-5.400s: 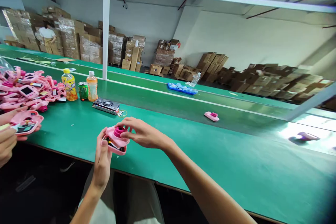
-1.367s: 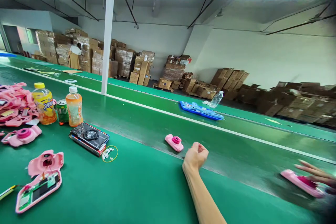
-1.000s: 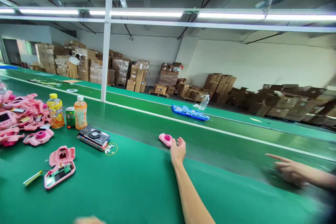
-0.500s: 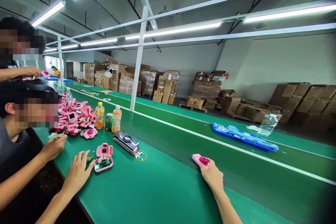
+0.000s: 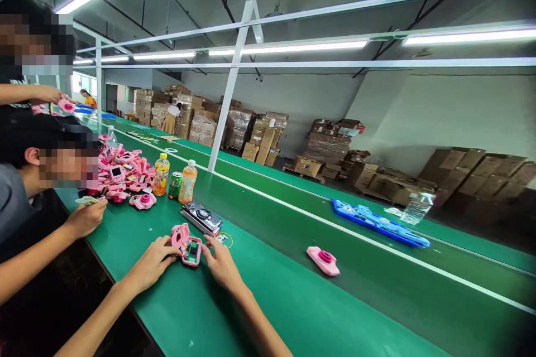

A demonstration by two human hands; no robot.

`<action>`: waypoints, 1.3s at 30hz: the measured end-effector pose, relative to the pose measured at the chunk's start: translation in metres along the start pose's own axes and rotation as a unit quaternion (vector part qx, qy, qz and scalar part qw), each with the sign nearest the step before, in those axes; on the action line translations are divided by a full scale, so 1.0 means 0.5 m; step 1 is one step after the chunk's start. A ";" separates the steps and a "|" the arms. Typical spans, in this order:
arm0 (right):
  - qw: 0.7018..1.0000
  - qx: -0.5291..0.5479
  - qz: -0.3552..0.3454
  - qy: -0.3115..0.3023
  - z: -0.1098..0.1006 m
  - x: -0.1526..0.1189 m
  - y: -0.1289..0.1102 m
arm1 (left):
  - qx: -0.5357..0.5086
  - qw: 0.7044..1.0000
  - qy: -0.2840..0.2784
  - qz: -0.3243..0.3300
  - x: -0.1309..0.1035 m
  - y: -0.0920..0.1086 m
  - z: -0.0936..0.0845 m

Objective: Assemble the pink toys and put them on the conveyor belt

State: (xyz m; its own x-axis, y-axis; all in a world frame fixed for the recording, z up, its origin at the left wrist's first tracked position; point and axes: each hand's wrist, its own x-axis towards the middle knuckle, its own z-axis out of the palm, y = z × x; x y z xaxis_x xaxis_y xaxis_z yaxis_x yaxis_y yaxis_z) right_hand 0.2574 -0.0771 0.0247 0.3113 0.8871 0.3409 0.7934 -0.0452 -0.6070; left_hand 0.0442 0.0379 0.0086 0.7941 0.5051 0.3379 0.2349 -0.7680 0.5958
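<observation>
Open pink case (image 5: pixel 191 251), circuit board exposed, sits about midway between the near and far edges of the green bench (image 5: pixel 259 295). Left hand (image 5: pixel 149 265): fingers pinch the case's left side. Right hand (image 5: pixel 223 266): fingers at its right rim; cannot tell whether they grip. Dark boxed device (image 5: pixel 202 217) just beyond. Closed pink camera (image 5: pixel 324 261) lies apart, past the bench's far edge on the darker strip (image 5: pixel 293 234). Pink pile (image 5: pixel 128 175) toward the bench's left end, beside a yellow-capped bottle (image 5: pixel 161 174).
</observation>
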 end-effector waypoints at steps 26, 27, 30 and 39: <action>0.992 0.117 0.039 -0.010 -0.011 -0.141 -0.156 | -0.478 0.863 0.037 -0.160 -0.048 0.103 0.044; 0.993 0.112 0.031 0.004 -0.016 -0.136 -0.157 | -0.482 0.860 0.042 -0.162 -0.048 0.099 0.043; 0.998 0.050 -0.036 -0.011 -0.036 -0.116 -0.170 | -0.477 0.867 0.053 -0.137 -0.053 0.106 0.043; 0.984 -0.117 -0.061 -0.116 -0.064 -0.072 -0.195 | -0.528 0.837 0.060 -0.131 -0.065 0.135 0.071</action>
State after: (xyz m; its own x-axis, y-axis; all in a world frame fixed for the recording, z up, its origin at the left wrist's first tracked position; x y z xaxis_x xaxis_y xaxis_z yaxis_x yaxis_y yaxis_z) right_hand 0.1854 -0.1191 0.0946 0.0993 0.9723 0.2116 0.9245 -0.0115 -0.3809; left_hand 0.0541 -0.0445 0.0118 0.7154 0.6870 0.1273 -0.2842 0.1197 0.9513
